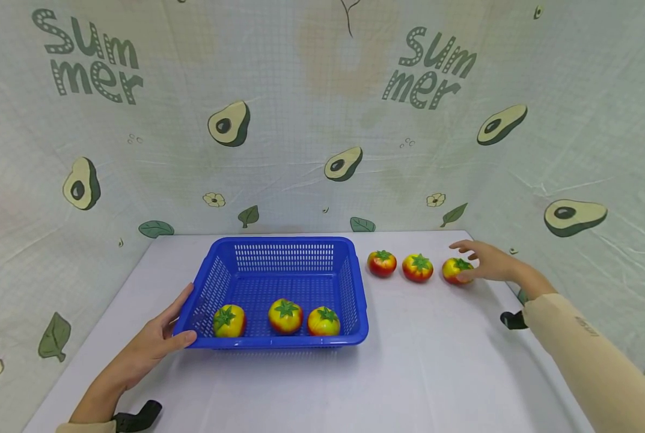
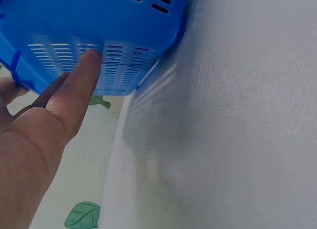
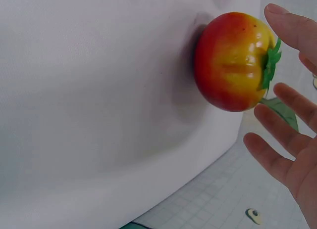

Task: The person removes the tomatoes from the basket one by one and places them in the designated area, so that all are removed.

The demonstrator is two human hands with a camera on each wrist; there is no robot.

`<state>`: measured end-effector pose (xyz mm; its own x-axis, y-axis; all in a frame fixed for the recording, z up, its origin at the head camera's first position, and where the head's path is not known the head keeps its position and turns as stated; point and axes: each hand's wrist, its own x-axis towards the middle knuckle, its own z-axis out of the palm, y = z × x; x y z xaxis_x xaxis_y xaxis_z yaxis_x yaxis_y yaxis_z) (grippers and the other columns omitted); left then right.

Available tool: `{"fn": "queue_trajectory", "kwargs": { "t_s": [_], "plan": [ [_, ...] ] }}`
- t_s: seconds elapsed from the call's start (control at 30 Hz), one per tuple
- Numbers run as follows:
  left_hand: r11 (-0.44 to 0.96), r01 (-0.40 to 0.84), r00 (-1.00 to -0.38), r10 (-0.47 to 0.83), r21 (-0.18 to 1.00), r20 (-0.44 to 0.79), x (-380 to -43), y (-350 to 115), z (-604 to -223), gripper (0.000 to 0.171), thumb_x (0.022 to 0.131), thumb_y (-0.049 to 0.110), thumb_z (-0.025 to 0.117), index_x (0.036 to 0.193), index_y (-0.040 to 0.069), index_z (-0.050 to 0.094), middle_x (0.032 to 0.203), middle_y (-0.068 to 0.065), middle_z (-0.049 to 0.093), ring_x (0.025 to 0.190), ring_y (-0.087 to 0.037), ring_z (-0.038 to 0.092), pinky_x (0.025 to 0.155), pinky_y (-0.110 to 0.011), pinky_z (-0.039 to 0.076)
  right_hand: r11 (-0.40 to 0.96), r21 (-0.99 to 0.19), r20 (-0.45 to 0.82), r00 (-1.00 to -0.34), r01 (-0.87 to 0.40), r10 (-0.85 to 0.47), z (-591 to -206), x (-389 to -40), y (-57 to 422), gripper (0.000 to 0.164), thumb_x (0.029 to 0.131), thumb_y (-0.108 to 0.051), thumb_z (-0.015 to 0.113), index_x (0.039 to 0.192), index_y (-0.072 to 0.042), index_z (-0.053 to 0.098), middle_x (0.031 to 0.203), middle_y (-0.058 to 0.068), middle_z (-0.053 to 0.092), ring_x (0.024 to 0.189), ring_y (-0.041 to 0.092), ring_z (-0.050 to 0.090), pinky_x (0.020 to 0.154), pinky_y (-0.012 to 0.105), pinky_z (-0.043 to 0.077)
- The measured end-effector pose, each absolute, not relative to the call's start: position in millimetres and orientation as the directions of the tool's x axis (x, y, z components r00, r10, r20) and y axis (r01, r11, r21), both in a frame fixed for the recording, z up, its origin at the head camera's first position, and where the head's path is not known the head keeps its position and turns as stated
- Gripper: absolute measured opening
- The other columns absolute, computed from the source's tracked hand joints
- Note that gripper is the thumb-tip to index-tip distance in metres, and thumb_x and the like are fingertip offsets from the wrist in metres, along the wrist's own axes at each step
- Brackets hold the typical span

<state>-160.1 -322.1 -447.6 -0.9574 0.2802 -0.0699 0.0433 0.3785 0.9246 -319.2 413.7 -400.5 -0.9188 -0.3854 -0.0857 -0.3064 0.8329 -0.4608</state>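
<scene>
A blue plastic basket (image 1: 270,343) with slotted walls stands on the table, holding a tomato (image 1: 229,321) at its front left and two more, a middle tomato (image 1: 285,316) and a right one (image 1: 323,322). My left hand (image 1: 151,343) holds the basket's left side, thumb at the front corner of the rim and fingers (image 2: 79,85) against the outer wall. Over at the right, my right hand (image 1: 490,261) hovers with spread fingers beside a red-and-yellow tomato (image 3: 230,63) with a green star-shaped top. In the right wrist view, its fingertips are apart from the fruit.
Two other tomatoes, one nearer the basket (image 1: 382,263) and one in the middle (image 1: 417,268), form a row with the one by my right hand. The white table (image 1: 409,361) is bordered at the back and sides by a hanging cloth (image 1: 284,174) printed with avocados.
</scene>
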Motion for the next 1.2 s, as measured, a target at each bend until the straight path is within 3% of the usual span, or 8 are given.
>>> {"fn": "queue_trajectory", "kwargs": {
  "t_s": [0.3, 0.7, 0.97, 1.2],
  "plan": [
    [0.396, 0.050, -0.957, 0.280, 0.917, -0.069, -161.1, -323.2, -445.5, 0.093, 0.107, 0.024, 0.065, 0.172, 0.031, 0.000, 0.176, -0.027, 0.000, 0.151, -0.063, 0.023, 0.100, -0.022, 0.054, 0.824, -0.440, -0.030, -0.912, -0.356, -0.410, -377.4, -314.8, 385.1, 0.071, 0.092, -0.023, 0.086, 0.152, -0.007, 0.051, 0.155, 0.026, 0.047, 0.133, 0.050, 0.051, 0.099, 0.069, 0.052],
    [0.363, 0.051, -0.955, 0.292, 0.930, -0.061, -160.6, -323.6, -447.7, 0.092, 0.107, 0.022, 0.064, 0.172, 0.031, 0.000, 0.177, -0.025, -0.003, 0.152, -0.064, 0.019, 0.097, -0.011, 0.046, 0.772, -0.427, 0.044, -0.863, -0.472, -0.503, -343.3, -306.4, 324.8, 0.070, 0.088, -0.022, 0.090, 0.150, -0.018, 0.058, 0.147, 0.012, 0.056, 0.132, 0.039, 0.056, 0.101, 0.067, 0.052],
    [0.351, 0.051, -0.955, 0.290, 0.935, -0.057, -160.5, -323.6, -449.7, 0.091, 0.107, 0.021, 0.064, 0.172, 0.031, 0.001, 0.177, -0.024, -0.003, 0.153, -0.063, 0.019, 0.096, -0.010, 0.044, 0.672, -0.464, 0.074, -0.781, -0.578, -0.621, -332.7, -300.9, 281.0, 0.066, 0.088, -0.014, 0.088, 0.148, -0.017, 0.060, 0.148, 0.011, 0.057, 0.131, 0.035, 0.058, 0.104, 0.060, 0.054],
    [0.361, 0.061, -0.956, 0.290, 0.931, -0.049, -160.4, -323.5, -450.7, 0.092, 0.107, 0.020, 0.065, 0.172, 0.031, 0.001, 0.177, -0.024, -0.003, 0.152, -0.064, 0.019, 0.096, -0.011, 0.046, 0.627, -0.498, 0.052, -0.742, -0.599, -0.668, -331.6, -293.2, 248.5, 0.065, 0.088, -0.018, 0.089, 0.147, -0.024, 0.061, 0.149, 0.004, 0.057, 0.132, 0.027, 0.057, 0.106, 0.053, 0.055]
  ]
}}
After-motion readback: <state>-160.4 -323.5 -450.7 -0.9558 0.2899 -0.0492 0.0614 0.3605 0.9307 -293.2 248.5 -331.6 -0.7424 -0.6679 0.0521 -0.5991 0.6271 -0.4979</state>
